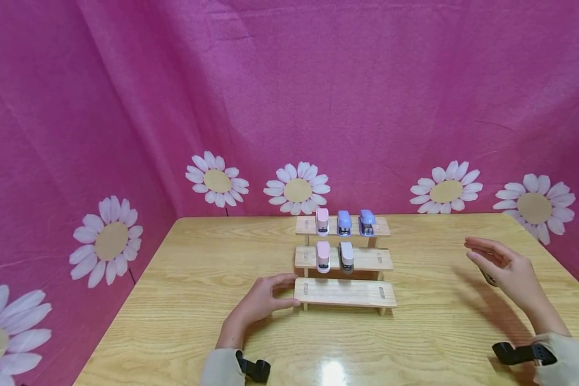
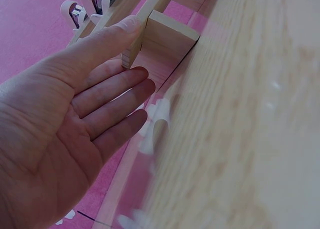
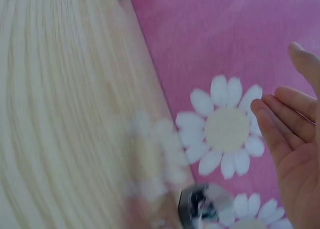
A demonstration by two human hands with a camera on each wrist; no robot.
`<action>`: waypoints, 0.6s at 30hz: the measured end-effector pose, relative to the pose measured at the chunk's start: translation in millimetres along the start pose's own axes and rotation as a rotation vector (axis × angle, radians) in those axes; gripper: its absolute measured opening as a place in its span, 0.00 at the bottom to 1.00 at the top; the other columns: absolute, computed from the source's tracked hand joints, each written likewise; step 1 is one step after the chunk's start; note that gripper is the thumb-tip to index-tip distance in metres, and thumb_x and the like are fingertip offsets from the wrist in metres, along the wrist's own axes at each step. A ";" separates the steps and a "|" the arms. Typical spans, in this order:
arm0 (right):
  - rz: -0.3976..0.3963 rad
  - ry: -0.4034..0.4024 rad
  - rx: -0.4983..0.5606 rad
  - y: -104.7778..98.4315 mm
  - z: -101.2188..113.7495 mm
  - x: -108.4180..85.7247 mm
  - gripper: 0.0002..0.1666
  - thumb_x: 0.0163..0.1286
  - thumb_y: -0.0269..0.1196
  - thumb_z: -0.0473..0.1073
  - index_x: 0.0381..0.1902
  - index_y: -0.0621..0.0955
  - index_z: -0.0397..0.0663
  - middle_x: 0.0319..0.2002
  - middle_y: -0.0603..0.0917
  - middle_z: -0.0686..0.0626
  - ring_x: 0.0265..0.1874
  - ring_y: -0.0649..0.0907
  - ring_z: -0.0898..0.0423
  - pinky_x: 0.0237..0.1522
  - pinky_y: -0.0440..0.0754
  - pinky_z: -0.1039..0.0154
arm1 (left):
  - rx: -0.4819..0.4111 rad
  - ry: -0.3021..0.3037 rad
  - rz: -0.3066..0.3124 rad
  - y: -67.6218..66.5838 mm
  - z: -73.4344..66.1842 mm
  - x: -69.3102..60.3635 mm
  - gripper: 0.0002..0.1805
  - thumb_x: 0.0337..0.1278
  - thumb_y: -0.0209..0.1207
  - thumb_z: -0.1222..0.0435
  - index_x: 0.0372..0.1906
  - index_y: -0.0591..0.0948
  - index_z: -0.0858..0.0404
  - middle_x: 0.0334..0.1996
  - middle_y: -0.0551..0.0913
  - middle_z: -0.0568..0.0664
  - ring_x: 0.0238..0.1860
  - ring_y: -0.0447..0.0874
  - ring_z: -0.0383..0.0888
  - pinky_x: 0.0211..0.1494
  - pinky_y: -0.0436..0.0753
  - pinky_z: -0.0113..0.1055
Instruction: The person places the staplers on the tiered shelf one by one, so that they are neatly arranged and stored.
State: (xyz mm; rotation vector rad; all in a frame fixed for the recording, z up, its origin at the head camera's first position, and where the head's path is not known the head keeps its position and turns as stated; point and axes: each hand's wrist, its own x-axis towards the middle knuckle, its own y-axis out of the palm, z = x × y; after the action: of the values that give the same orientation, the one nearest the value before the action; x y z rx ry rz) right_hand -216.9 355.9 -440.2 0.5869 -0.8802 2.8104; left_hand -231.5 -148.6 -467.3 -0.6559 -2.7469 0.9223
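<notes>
My left hand [image 1: 265,300] is at the left end of a three-tier wooden display stand [image 1: 344,292]. Thumb and index finger pinch the lowest board's end; the other fingers extend loosely in the left wrist view. On the top tier stand a pink stapler [image 1: 322,221], a blue stapler [image 1: 344,223] and a violet-blue stapler [image 1: 366,222]. The middle tier bears another pink stapler [image 1: 323,256] and a grey stapler [image 1: 347,257]. My right hand [image 1: 509,271] hovers over the table's right side, holding nothing, fingers extended. Near it is a grey stapler [image 3: 202,209], mostly hidden in the head view.
The wooden table [image 1: 198,262] reaches back to a pink cloth [image 1: 318,96] printed with white daisies, which also hangs along both sides. A black strap [image 1: 526,354] circles the right wrist, and another strap [image 1: 254,369] the left.
</notes>
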 end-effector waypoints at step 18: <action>-0.015 0.235 0.021 -22.8 -74.7 -14.2 0.34 0.73 0.58 0.50 0.74 0.64 0.62 0.64 0.68 0.76 0.51 0.66 0.89 0.44 0.64 0.93 | -0.002 0.013 -0.002 0.3 0.7 -1.3 0.36 0.54 0.68 0.52 0.66 0.74 0.61 0.62 0.80 0.55 0.64 0.79 0.51 0.72 0.71 0.51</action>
State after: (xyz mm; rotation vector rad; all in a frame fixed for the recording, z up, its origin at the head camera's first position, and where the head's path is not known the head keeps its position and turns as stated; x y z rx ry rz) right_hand -222.5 417.2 -490.3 0.2557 -0.7978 2.8026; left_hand -230.4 -149.3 -468.0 -0.6569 -2.7375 0.9114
